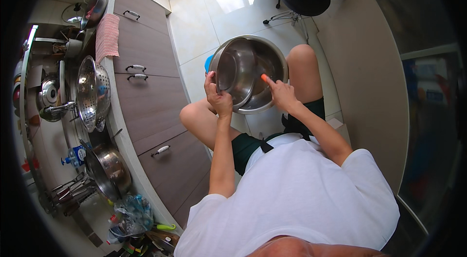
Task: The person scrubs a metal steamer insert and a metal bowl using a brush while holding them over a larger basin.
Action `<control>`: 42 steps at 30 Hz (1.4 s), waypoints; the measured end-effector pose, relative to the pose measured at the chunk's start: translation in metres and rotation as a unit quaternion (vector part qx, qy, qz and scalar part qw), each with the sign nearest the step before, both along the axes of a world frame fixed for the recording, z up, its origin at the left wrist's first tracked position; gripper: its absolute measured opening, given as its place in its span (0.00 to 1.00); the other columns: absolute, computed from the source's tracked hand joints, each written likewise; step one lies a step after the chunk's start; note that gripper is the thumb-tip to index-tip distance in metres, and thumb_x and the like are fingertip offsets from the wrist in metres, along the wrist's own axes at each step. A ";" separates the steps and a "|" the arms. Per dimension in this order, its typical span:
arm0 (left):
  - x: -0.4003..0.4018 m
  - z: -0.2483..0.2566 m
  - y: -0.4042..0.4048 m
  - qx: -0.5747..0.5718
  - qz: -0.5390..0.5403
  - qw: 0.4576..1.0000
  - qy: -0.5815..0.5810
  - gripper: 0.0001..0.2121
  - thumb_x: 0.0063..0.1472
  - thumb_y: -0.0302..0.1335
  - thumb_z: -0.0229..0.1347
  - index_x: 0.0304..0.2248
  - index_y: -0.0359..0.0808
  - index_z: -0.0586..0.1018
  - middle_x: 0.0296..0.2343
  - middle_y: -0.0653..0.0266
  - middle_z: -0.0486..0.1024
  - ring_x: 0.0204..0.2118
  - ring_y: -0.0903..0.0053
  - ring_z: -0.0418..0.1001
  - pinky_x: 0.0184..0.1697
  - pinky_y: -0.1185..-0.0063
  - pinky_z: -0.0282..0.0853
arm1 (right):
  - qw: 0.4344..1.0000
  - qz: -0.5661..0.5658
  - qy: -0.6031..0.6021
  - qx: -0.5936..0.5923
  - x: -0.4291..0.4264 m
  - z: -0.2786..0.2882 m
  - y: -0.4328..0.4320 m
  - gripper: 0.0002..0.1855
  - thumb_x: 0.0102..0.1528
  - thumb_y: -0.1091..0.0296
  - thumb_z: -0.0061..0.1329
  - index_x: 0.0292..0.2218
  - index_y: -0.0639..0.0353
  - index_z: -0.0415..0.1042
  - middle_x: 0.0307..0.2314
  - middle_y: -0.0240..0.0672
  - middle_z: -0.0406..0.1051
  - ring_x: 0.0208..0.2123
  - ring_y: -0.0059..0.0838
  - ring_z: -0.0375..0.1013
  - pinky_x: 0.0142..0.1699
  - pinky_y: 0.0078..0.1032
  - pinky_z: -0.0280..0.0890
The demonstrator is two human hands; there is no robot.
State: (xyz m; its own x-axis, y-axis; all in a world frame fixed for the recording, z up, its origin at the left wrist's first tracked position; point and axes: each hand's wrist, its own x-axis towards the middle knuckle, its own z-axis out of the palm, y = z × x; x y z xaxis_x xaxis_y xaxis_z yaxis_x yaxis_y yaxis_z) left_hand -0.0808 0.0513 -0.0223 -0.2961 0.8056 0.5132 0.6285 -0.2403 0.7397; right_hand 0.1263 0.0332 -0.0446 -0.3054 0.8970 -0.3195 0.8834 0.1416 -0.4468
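My left hand (220,98) grips the rim of a smaller stainless steel bowl (233,71), which is tilted inside a larger stainless steel basin (275,56). The basin stands between my bent knees. Over the basin's right part, my right hand (282,93) is closed on a small orange object (263,77); its kind cannot be told, and any part beyond the orange end is hard to make out. A blue object (208,63) shows partly behind the basin's left rim.
Drawer cabinets (146,45) line the left, their counter holding a metal colander (93,93), a steel pot (113,169), a pink cloth (108,36) and a plastic bag (135,213). A black wheeled stool (304,0) stands beyond the basin. A pale panel (368,85) rises at right.
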 end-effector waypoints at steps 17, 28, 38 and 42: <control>0.009 0.017 -0.009 0.037 -0.042 0.993 0.104 0.08 0.42 0.09 0.43 0.22 0.29 0.62 0.46 0.54 0.66 0.53 0.56 0.59 0.56 0.64 0.52 | 0.979 -0.167 0.108 -0.035 -0.003 -0.011 0.026 0.30 0.52 0.74 0.34 0.57 0.59 0.49 0.30 0.59 0.69 0.35 0.57 0.69 0.41 0.44 0.64; -0.002 -0.001 -0.004 -0.017 0.042 0.998 -0.052 0.09 0.41 0.08 0.40 0.23 0.29 0.65 0.47 0.54 0.66 0.51 0.55 0.62 0.52 0.70 0.59 | 0.874 -0.156 0.338 -0.312 -0.039 0.028 -0.005 0.26 0.53 0.70 0.37 0.54 0.47 0.60 0.26 0.54 0.71 0.27 0.47 0.72 0.35 0.36 0.66; -0.002 -0.008 -0.002 -0.029 0.040 0.997 -0.053 0.21 0.40 0.07 0.41 0.37 0.26 0.71 0.45 0.52 0.68 0.51 0.60 0.64 0.54 0.72 0.58 | 0.994 -0.026 -0.043 0.098 -0.019 -0.011 0.033 0.26 0.48 0.72 0.42 0.50 0.40 0.62 0.27 0.45 0.68 0.30 0.46 0.72 0.33 0.39 0.67; -0.006 -0.015 -0.002 -0.030 0.040 0.998 -0.034 0.23 0.40 0.07 0.40 0.39 0.26 0.71 0.45 0.52 0.68 0.51 0.60 0.64 0.54 0.72 0.58 | 0.995 -0.012 -0.049 0.085 -0.025 -0.014 0.017 0.28 0.47 0.73 0.43 0.51 0.45 0.60 0.28 0.45 0.69 0.30 0.47 0.72 0.34 0.39 0.68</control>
State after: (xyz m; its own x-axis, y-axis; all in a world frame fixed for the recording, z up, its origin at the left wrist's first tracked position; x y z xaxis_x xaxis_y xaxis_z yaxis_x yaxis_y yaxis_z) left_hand -0.0869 0.0492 -0.0373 -0.3929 0.8071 0.4406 0.5916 -0.1450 0.7931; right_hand 0.1010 0.0502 -0.0589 -0.2579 0.9473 -0.1902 0.9257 0.1858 -0.3296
